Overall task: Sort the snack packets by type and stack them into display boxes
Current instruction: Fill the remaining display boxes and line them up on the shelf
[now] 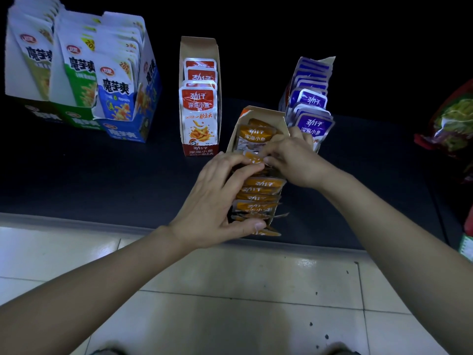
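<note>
An open display box (275, 118) of orange snack packets (258, 190) lies on the dark shelf near its front edge. My left hand (217, 201) grips the box's left side, thumb at its near end, fingers curled over the packets. My right hand (291, 160) pinches an orange packet in the middle of the row. A red packet box (199, 147) stands to the left. The purple packet box (311, 98) stands to the right, behind my right hand.
Three larger boxes of white, green and blue packets (76, 73) stand at the back left. Red and green bags (453, 129) sit at the right edge. The dark shelf (102, 175) ends at a grey lip, with a tiled floor (230, 303) below.
</note>
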`<action>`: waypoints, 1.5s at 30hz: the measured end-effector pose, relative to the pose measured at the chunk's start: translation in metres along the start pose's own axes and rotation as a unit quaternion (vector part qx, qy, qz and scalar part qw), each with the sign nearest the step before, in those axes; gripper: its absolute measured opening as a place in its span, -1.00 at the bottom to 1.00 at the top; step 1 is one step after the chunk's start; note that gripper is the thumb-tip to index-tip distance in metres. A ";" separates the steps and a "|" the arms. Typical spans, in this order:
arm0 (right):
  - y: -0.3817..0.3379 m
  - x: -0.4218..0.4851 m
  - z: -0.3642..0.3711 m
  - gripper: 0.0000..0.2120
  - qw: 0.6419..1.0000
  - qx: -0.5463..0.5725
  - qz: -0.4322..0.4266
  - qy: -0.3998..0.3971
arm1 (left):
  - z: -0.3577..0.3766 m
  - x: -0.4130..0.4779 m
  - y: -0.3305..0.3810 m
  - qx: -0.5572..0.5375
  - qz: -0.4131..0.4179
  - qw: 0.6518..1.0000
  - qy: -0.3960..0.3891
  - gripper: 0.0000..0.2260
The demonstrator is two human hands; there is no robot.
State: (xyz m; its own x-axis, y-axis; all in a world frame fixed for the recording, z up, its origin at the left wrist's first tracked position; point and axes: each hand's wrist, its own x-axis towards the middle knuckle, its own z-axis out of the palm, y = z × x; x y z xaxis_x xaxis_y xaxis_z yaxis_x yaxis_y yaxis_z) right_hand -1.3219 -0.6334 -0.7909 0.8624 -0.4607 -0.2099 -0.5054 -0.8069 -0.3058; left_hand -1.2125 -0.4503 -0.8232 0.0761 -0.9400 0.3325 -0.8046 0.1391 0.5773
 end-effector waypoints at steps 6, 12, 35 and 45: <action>-0.003 -0.001 -0.003 -0.78 0.999 -0.027 0.014 -0.026 | -0.001 -0.001 0.001 0.003 -0.002 1.000 -0.009 -0.30; -0.008 0.000 -0.004 -0.70 0.998 -0.008 0.050 -0.036 | -0.001 0.000 0.000 0.005 -0.002 1.000 -0.007 -0.31; -0.017 0.006 0.001 -0.63 0.992 -0.064 0.082 -0.069 | 0.001 0.001 -0.001 0.002 -0.001 1.000 -0.008 -0.31; -0.018 0.012 0.004 -0.66 0.987 -0.116 0.088 -0.065 | 0.001 0.002 -0.002 -0.001 -0.001 1.000 -0.007 -0.32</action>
State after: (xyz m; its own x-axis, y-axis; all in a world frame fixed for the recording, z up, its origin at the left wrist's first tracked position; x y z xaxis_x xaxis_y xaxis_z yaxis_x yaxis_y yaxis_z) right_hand -1.3029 -0.6229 -0.7913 0.7433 -0.5620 -0.3629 -0.6137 -0.7887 -0.0357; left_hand -1.2111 -0.4523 -0.8242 0.0687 -0.9444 0.3215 -0.8028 0.1390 0.5799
